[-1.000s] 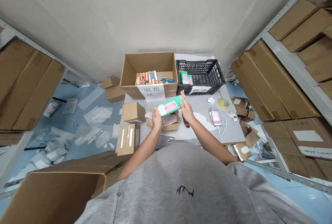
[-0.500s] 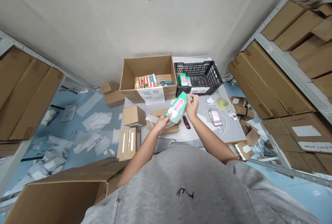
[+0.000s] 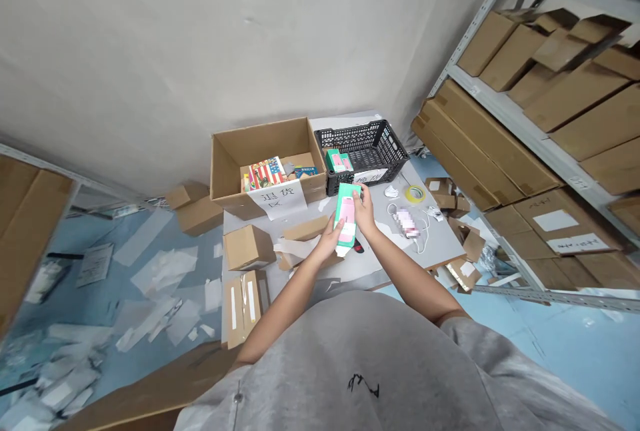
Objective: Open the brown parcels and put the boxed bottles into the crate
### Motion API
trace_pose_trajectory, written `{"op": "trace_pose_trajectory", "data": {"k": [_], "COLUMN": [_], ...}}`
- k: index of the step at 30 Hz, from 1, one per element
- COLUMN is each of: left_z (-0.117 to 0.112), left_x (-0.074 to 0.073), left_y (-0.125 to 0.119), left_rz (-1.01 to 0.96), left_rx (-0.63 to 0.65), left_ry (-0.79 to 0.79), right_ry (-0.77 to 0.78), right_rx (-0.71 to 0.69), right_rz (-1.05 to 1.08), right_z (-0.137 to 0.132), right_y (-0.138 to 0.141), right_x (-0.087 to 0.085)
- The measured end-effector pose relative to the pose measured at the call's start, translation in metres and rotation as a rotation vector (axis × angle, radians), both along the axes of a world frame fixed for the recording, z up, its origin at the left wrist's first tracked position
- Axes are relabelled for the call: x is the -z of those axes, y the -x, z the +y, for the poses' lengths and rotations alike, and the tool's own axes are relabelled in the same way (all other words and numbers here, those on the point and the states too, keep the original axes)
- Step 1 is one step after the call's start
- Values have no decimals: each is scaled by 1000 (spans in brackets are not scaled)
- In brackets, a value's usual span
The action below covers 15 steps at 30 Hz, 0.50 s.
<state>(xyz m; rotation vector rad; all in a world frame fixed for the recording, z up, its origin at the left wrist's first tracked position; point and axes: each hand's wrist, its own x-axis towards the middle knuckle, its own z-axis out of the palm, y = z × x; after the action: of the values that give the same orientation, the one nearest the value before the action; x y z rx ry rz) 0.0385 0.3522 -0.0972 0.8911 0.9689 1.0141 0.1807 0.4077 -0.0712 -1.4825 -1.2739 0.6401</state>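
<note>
I hold a slim green and pink product box upright over the grey table, its long side pointing away from me. My left hand grips its lower left edge. My right hand clasps its upper right side near the top flap. Just beyond stands a black plastic crate with similar green and pink boxes inside. Beside it, an open cardboard carton with a paper label holds colourful boxes.
Small brown cartons, torn cardboard, a phone with white cable, a yellow tape roll and a red-black knife lie on the table. Shelves of cartons rise on the right. Paper scraps litter the blue floor.
The green and pink box turned from lying crosswise to standing lengthwise in both hands. My right hand went from flat and open to clasping it. My view swung to the right.
</note>
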Motion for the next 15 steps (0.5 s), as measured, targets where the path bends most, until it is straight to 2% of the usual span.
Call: {"op": "trace_pose_trajectory", "data": {"k": [4, 8, 12, 15], "left_z": [29, 76, 142, 204], "left_x": [-12, -13, -9, -8], "left_y": [-22, -48, -82, -110], "left_rz": [-12, 48, 55, 42], "left_rx": [65, 12, -56, -135], "left_ry": [-44, -127, -210, -220], "right_ry": [-28, -62, -54, -36], "right_rx": [-42, -84, -109, -184], "right_rz": [44, 33, 7, -35], "right_z": [21, 51, 98, 144], "right_y": [-22, -45, -73, -96], "right_x": [-4, 0, 7, 11]}}
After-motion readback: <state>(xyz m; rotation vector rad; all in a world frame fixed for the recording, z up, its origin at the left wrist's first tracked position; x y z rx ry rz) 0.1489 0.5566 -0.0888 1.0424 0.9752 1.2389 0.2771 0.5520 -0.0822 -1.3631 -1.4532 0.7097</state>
